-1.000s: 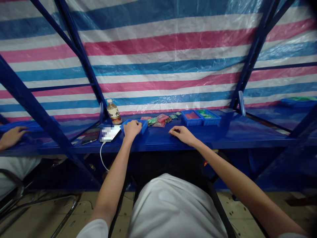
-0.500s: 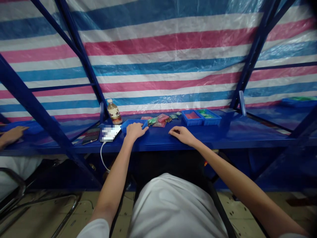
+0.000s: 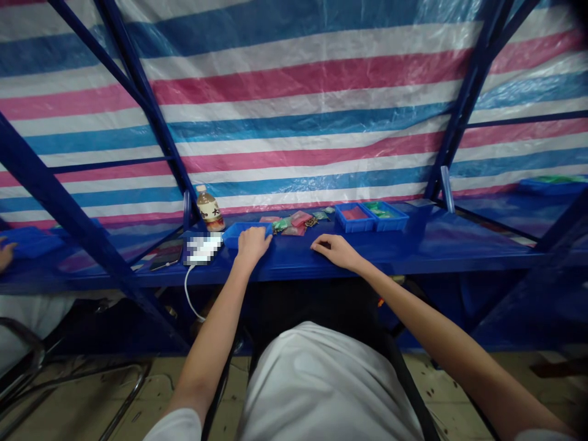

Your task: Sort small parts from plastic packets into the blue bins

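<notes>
My left hand (image 3: 252, 246) is closed at the near right side of a blue plastic tray (image 3: 232, 237), its fingers curled over the rim. The fingertips and the tray's contents are hidden behind the hand. Farther right, my right hand (image 3: 337, 250) rests on the blue table, fingers curled and thumb bent toward the forefinger. Anything between those fingertips is too small to make out. Beyond and between the hands lies a loose pile of small pink packets (image 3: 301, 218) and green packets (image 3: 281, 225), with small brassy pieces (image 3: 311, 222) beside them.
Two blue bins stand back right, one with pink packets (image 3: 354, 213), one with green packets (image 3: 383, 210). At left are a drink bottle (image 3: 210, 210), a white-cabled phone with a blurred screen (image 3: 202, 250) and a dark phone (image 3: 166, 254). Another person's hand (image 3: 6, 254) shows far left.
My left hand's fingers have drawn in at the tray, and the thumb sticks out less. My right hand stays nearly still. The other person's hand has moved left.
</notes>
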The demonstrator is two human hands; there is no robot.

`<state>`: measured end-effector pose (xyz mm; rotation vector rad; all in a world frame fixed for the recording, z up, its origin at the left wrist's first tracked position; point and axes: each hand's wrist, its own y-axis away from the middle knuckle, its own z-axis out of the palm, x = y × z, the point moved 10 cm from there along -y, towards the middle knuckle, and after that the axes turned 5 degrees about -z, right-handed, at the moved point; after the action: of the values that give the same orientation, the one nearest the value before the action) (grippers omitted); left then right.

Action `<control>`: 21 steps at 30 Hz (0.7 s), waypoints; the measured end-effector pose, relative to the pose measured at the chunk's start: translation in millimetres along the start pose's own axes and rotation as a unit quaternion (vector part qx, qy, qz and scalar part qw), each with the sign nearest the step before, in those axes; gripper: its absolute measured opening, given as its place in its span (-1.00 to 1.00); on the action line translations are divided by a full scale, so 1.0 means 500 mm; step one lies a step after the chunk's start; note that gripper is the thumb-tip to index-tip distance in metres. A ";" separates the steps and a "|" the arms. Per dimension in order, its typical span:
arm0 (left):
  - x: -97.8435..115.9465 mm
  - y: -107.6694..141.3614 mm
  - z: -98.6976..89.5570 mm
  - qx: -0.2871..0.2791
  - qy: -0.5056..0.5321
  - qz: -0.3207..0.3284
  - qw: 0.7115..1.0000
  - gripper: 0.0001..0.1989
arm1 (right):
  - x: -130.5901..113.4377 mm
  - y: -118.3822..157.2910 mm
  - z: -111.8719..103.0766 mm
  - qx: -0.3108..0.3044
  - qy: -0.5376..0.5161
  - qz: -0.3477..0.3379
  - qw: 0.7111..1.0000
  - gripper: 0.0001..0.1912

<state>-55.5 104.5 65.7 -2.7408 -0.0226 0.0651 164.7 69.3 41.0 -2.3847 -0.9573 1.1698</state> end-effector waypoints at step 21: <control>0.224 -0.062 0.094 -0.028 0.117 0.183 0.976 -0.54 | -0.013 0.002 -0.001 0.010 0.022 -0.040 0.999 -0.80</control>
<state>53.8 154.2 29.5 -2.7548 0.5526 -0.1598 162.4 64.3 44.5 -2.3248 -1.0129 1.0874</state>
